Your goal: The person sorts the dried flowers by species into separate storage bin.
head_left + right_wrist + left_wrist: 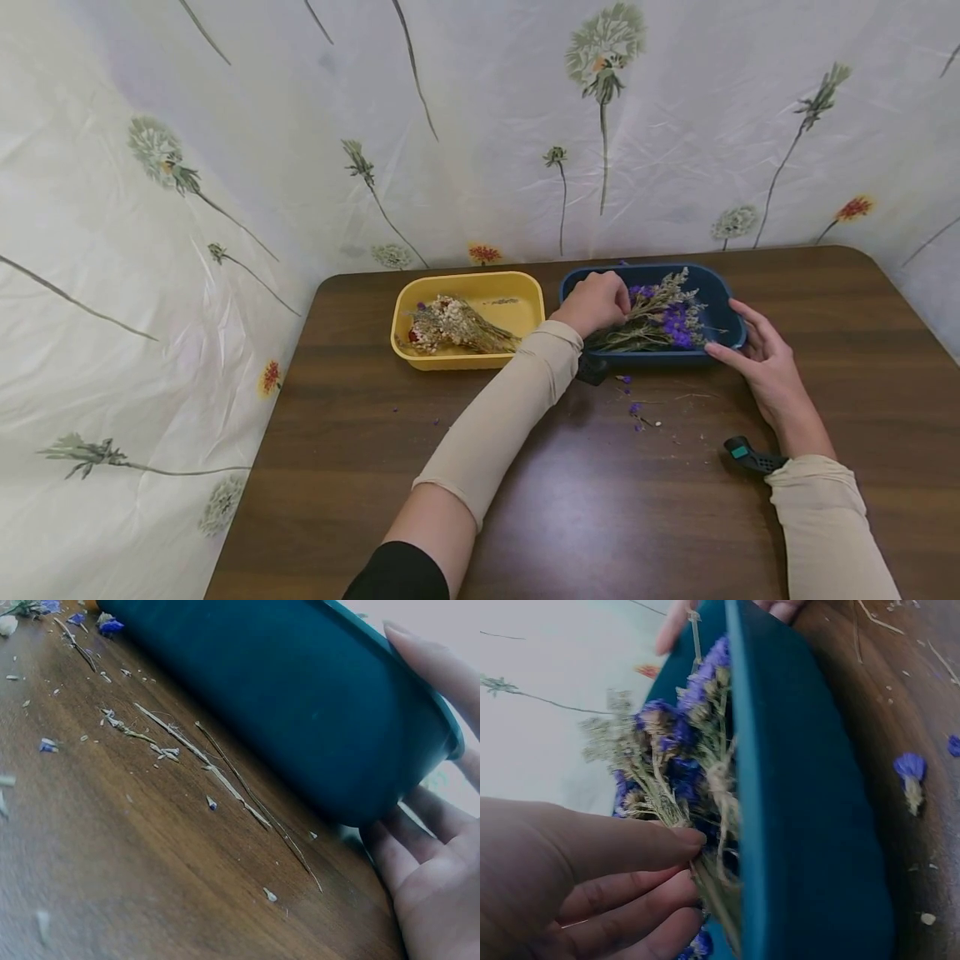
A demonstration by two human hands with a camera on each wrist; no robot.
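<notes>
In the head view, a blue plastic tray [726,315] stands at the back of the table, holding dried flowers with purple blooms [681,323] and pale sprigs. My left hand [597,302] reaches into its left part. The left wrist view shows thumb and fingers pinching the stems of a twine-tied dried flower bunch [660,784]. Right beside it, against the tray wall, lies more tied material with a twine bow [720,787]. My right hand [776,375] grips the tray's right end, thumb at the front rim and fingers around the corner, as the right wrist view [439,862] shows.
Left of the blue tray stands a yellow tray [525,300] with a bunch of whitish dried flowers [457,323]. Loose purple petals [635,409] and thin stems [202,757] litter the wooden table [570,500] in front. A flower-printed sheet [480,167] hangs behind.
</notes>
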